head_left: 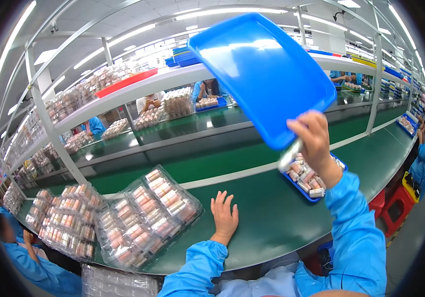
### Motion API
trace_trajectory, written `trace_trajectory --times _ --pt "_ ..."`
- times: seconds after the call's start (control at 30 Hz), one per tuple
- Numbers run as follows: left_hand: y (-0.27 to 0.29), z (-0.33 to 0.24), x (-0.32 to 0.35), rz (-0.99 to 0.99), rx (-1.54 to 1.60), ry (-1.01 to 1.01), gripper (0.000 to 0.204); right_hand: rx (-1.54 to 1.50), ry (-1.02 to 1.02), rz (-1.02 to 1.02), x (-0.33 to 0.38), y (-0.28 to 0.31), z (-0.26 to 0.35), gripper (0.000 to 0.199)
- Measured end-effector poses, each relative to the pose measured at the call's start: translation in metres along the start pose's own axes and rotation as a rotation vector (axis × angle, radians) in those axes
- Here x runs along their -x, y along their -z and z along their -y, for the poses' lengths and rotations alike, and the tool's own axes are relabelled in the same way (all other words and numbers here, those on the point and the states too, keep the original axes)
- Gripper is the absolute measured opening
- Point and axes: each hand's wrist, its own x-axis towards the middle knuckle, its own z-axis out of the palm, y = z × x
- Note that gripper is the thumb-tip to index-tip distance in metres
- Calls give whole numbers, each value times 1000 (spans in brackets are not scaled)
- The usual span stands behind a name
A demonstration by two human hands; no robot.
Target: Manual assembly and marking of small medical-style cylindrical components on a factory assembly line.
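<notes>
My right hand [313,138] is raised and grips a shallow blue plastic tray [267,74] by its near corner. The tray is tilted up, with its bare inside showing. A blurred pale, shiny piece [291,156] shows just below those fingers; I cannot tell whether the hand holds it too. Under my right wrist, a second blue tray [314,199] lies on the green work surface, filled with small pink and white capped tubes [305,173]. My left hand [224,214] rests on the green surface, fingers spread, holding nothing. To its left are clear plastic packs of similar tubes [148,208].
More stacked clear packs [69,222] stand at the left, beside a metal post [54,128]. Above the far side runs a shelf [173,78] with a red tray [127,82]. Co-workers sit across and at both sides. Red stools [397,210] stand at right.
</notes>
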Motion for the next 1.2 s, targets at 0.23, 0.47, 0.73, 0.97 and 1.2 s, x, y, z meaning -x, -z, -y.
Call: trace_trajectory --times 0.23,0.47,0.73,0.97,1.2 --pt "-6 1 2 58 56 34 41 67 28 37 -180 -119 -71 30" --pt "-5 5 1 99 94 58 33 90 -128 451 -278 -230 -65 27" --pt "-4 8 3 137 127 73 29 22 -187 577 -280 -284 -55 28" --pt "-6 8 5 153 163 68 25 82 -151 576 -260 -292 -49 30" --pt "-15 11 -3 157 179 43 22 -11 233 329 -170 -192 -34 36"
